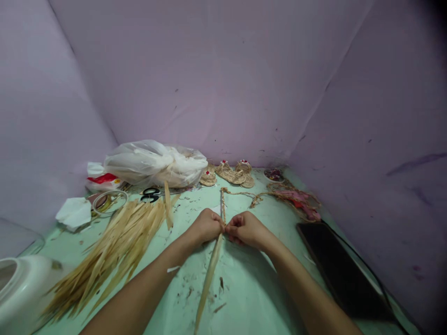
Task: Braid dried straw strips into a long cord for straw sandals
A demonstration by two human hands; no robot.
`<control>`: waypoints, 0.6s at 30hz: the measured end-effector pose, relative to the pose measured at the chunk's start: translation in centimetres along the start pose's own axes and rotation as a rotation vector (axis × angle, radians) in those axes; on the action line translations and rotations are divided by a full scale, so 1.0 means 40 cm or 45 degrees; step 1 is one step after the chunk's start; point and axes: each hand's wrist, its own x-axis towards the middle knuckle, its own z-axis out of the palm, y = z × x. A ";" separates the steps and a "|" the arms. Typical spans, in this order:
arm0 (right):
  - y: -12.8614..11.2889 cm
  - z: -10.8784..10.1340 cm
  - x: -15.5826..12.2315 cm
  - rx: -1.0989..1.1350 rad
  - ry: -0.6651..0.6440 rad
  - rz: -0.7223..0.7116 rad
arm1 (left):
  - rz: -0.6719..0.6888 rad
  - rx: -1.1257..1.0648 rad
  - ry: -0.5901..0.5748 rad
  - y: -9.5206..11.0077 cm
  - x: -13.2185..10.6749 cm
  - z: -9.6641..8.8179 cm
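Note:
My left hand [206,225] and my right hand [245,228] meet at the middle of the pale green table [251,288], both with fingers pinched shut on a straw braid [222,203]. The braided part runs away from my hands toward the back. Loose flat straw strips [209,274] hang from the pinch toward me. A big pile of dry straw strips [115,246] lies to the left of my left forearm.
At the back stand a clear plastic bag [155,163], black scissors [151,194], several small woven straw sandals [232,173] and a tangle of pink and straw cord [296,197]. A dark tablet [335,265] lies at right, a white jar [21,288] at left. Lilac cloth walls enclose the table.

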 end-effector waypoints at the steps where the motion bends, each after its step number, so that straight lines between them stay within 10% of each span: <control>1: 0.003 -0.004 -0.003 -0.037 -0.032 -0.022 | 0.021 0.037 0.044 -0.006 0.004 0.004; 10: -0.017 0.015 -0.007 0.166 -0.026 0.037 | -0.037 0.009 0.094 -0.019 0.012 0.008; 16: -0.051 0.000 -0.014 -0.375 0.701 -0.357 | -0.004 0.066 0.030 -0.016 0.007 -0.002; 18: -0.102 0.006 -0.008 -0.518 0.695 -0.621 | 0.081 0.019 0.038 -0.013 0.015 0.000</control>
